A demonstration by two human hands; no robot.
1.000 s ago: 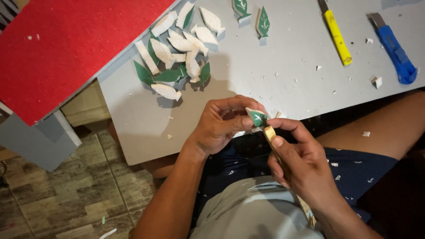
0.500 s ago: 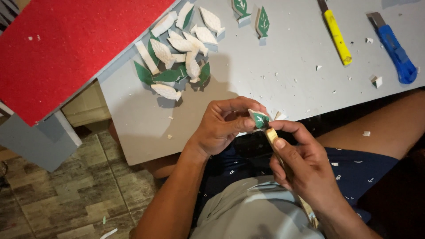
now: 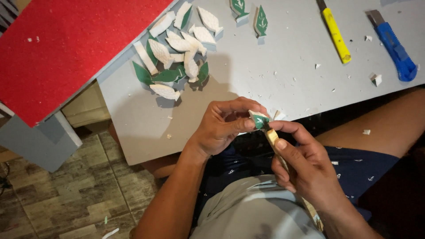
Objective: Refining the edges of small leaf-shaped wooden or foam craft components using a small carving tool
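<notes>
My left hand pinches a small green-and-white leaf-shaped foam piece between thumb and fingers, just past the near edge of the grey board. My right hand grips a thin wooden-handled carving tool, its tip set against the leaf piece. Both hands hover above my lap, close together. The tool's lower end runs down along my right wrist.
A pile of several white and green leaf pieces lies on the board, with two finished green leaves farther back. A yellow cutter and a blue cutter lie at right. A red foam sheet covers the left.
Both hands have stayed nearly in place. The tool's tip has shifted slightly against the leaf piece, which is turned a little in my left fingers.
</notes>
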